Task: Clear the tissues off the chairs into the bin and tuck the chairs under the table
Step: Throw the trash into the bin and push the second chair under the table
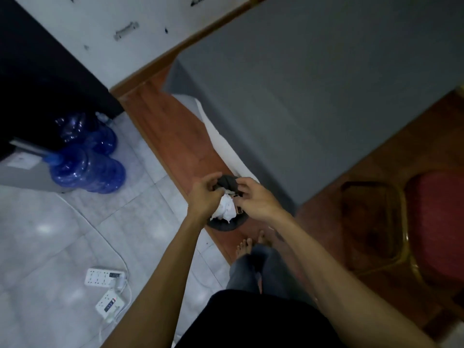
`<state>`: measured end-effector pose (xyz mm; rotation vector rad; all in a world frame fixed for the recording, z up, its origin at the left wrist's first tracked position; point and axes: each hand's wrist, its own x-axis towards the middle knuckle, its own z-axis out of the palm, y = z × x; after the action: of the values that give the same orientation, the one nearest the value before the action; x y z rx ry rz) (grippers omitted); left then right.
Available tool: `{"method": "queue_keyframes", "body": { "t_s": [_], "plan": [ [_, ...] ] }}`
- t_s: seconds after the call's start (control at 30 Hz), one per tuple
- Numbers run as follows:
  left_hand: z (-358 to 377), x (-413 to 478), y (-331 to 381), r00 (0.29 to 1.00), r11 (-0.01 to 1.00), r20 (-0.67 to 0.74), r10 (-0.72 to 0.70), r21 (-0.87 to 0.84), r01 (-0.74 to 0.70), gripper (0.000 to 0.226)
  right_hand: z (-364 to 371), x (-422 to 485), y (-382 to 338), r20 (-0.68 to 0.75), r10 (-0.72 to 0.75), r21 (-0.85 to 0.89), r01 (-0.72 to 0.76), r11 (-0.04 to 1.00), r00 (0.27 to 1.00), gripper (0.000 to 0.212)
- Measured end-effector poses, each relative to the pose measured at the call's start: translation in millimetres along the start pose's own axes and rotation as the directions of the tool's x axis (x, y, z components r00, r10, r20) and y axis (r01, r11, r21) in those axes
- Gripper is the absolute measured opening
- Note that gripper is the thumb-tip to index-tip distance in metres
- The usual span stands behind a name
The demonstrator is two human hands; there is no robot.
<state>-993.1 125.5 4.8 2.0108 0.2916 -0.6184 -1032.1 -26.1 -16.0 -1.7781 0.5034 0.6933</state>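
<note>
A small dark bin (224,226) stands on the wooden floor strip by the corner of the grey-covered table (313,84). Crumpled white tissues (225,210) lie inside it. My left hand (204,195) and my right hand (254,200) hover close together just above the bin's mouth, fingers loosely curled and apart, with nothing visibly held. A chair with a red seat (438,222) and a gold frame (401,237) stands at the right, beside the table edge. I see no tissue on the visible part of its seat.
Blue water jugs (88,167) lie on the tiled floor at the left, next to a black cabinet (37,84). Two white power strips (104,275) with cables sit on the tiles near my feet. A white sheet (221,139) hangs below the table edge.
</note>
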Motion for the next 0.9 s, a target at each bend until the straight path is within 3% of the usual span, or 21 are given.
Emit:
{"method": "queue_keyframes", "body": {
  "t_s": [0.17, 0.4, 0.6, 0.9],
  "plan": [
    [2.3, -30.7, 52.2, 0.986, 0.993, 0.122, 0.112, 0.029, -0.116, 0.036, -46.8, -60.3, -14.1, -0.093, -0.085, 0.085, 0.093, 0.992, 0.992, 0.055],
    [74.0, -57.0, 116.9, 0.923, 0.963, 0.313, 0.222, 0.075, -0.258, 0.029, -140.0, -135.5, 23.6, -0.481, -0.036, 0.197, 0.148, 0.969, 0.876, 0.049],
    [188.7, -106.4, 169.6, 0.776, 0.885, 0.558, 0.295, 0.146, -0.441, 0.030, -203.9, -222.0, 93.9, -0.643, 0.058, 0.258, 0.144, 0.955, 0.763, 0.046],
    [348.4, -239.4, 193.7, 0.572, 0.788, 0.775, 0.269, 0.165, -0.594, 0.025, -276.2, -373.4, 225.8, -0.772, 0.193, 0.291, 0.067, 0.955, 0.605, 0.041]
  ]
}}
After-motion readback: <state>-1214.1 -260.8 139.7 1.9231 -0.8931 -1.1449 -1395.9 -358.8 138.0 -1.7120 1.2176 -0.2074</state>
